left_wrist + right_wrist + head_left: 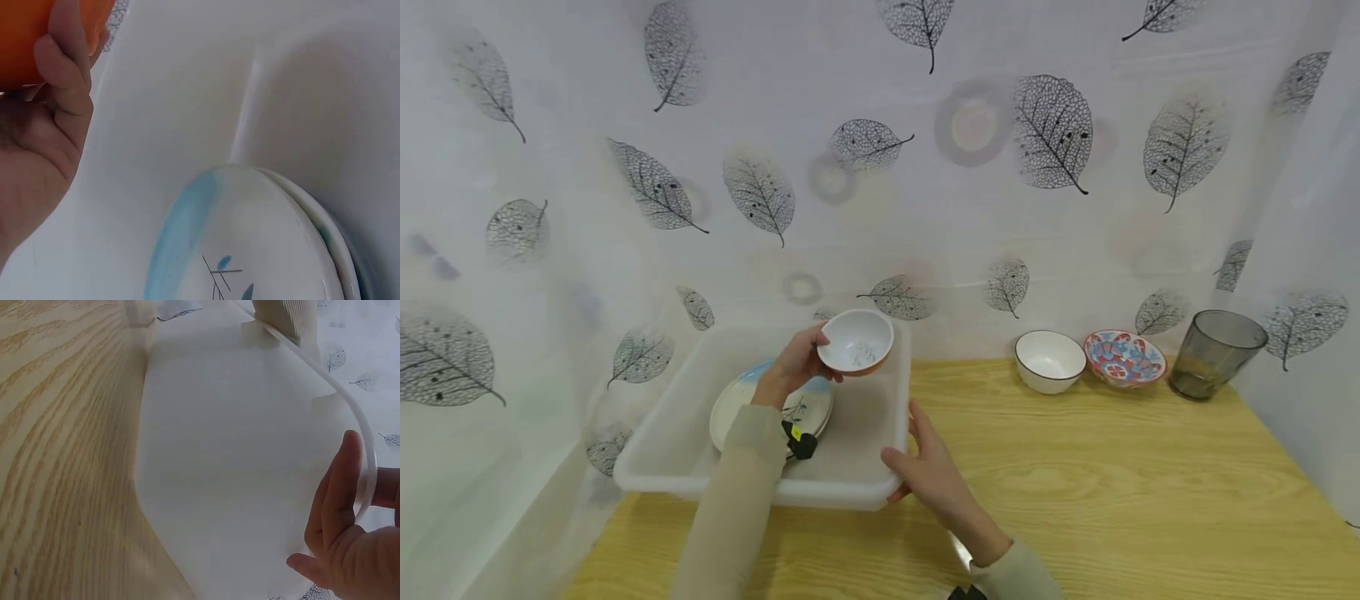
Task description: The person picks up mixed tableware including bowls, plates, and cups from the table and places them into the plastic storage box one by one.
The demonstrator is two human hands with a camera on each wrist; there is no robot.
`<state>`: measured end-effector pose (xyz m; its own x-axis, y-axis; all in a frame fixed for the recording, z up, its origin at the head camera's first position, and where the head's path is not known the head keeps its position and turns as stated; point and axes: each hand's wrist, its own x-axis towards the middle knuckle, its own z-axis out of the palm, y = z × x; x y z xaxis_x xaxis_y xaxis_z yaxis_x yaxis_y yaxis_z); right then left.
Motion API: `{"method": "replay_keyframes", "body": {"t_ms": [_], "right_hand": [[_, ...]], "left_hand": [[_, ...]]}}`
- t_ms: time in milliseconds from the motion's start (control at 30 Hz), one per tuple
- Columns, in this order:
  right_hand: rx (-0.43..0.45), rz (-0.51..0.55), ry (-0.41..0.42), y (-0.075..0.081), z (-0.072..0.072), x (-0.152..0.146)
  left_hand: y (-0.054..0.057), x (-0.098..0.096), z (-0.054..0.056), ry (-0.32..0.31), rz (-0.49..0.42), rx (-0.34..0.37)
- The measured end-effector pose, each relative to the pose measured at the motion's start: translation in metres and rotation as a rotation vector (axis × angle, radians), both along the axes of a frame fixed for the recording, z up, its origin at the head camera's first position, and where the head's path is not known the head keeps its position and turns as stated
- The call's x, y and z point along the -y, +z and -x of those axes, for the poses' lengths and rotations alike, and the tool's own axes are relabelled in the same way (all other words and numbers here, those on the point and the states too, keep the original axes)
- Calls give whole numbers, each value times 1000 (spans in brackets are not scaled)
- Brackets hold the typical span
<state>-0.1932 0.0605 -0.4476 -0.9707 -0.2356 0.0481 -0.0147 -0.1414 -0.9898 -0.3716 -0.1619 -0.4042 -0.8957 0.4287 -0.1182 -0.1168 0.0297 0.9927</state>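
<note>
My left hand (796, 358) holds a small bowl (856, 342), white inside and orange outside, above a white plastic bin (892, 417). In the left wrist view the fingers curl against the bowl's orange outside (25, 37). Under that hand, a stack of plates (808, 406) lies in the bin. The top plate (231, 231) carries a blue band and a twig pattern. My right hand (931, 471) grips the bin's near right corner, thumb over the rim and fingers along the outer wall (225, 444).
On the wooden table (1075, 483), a dark-rimmed white bowl (1049, 360), a red and blue patterned bowl (1124, 358) and a grey see-through cup (1217, 354) stand in a row at the back right. A leaf-print curtain (970, 217) hangs behind.
</note>
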Motion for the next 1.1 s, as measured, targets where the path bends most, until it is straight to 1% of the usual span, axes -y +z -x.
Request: {"method": "replay_keyframes", "body": {"t_ms": [100, 233, 433, 600, 733, 967, 1100], "right_hand": [[-9, -28, -5, -2, 0, 1], [-22, -61, -8, -3, -3, 3], [-18, -42, 9, -6, -4, 7], [-28, -24, 16, -6, -4, 8], [-28, -15, 15, -7, -3, 9], [-18, -32, 23, -7, -4, 9], [-28, -40, 28, -8, -4, 9]], "left_hand": [[-4, -1, 2, 10, 24, 13], [-10, -3, 4, 0, 64, 26], [-18, -6, 6, 0, 103, 61], [-21, -8, 7, -8, 96, 106], [-23, -9, 7, -10, 86, 119], [-36, -15, 11, -13, 84, 140], [-40, -18, 12, 0, 82, 161]]}}
